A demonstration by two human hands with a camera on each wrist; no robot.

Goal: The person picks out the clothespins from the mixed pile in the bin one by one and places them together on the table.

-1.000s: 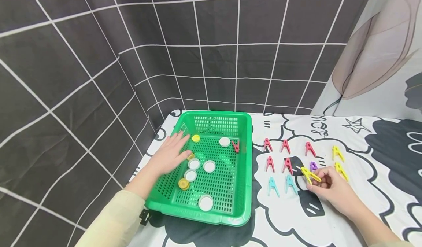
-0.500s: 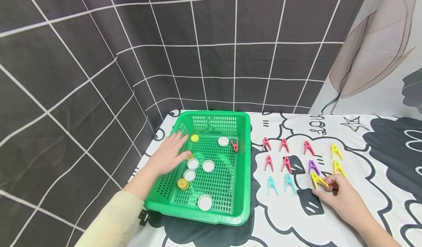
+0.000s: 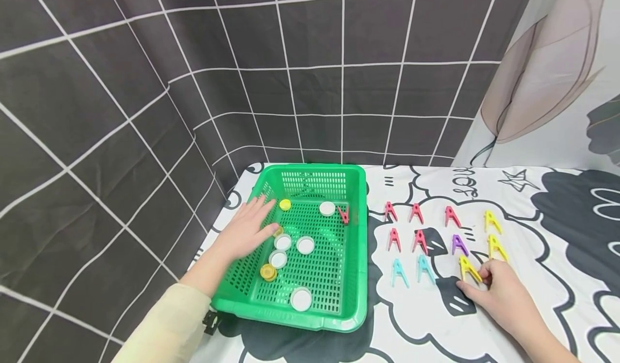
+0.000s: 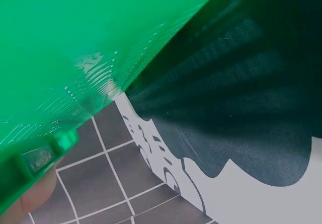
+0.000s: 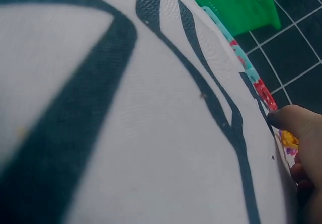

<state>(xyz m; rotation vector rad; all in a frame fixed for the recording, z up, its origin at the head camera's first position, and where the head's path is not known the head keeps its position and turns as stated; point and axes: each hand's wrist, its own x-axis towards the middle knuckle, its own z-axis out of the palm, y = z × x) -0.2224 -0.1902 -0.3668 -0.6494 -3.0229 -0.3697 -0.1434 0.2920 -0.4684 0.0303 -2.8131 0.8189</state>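
Observation:
My right hand (image 3: 506, 290) is low over the cloth, thumb and index finger at the legs of a yellow clothespin (image 3: 467, 266). That clothespin stands just below a purple clothespin (image 3: 459, 244), to the right of two light blue clothespins (image 3: 424, 269). In the right wrist view, the thumb and a bit of the yellow clothespin (image 5: 289, 139) show at the right edge. My left hand (image 3: 244, 231) lies with straight fingers over the left rim of a green plastic basket (image 3: 361, 255). The left wrist view shows the basket's side (image 4: 75, 27) and part of a finger (image 4: 43, 191).
White caps (image 3: 305, 245) and yellow caps (image 3: 268, 271) lie inside the basket, along with a red clothespin (image 3: 344, 215). Rows of red clothespins (image 3: 415, 213) and two more yellow clothespins (image 3: 492, 222) lie on the patterned cloth (image 3: 416, 320). A dark gridded curtain (image 3: 373, 88) hangs behind.
My right hand has brought the yellow clothespin right and down, from left of the purple clothespin to just below it, and turned it upright in line. The left hand stays put.

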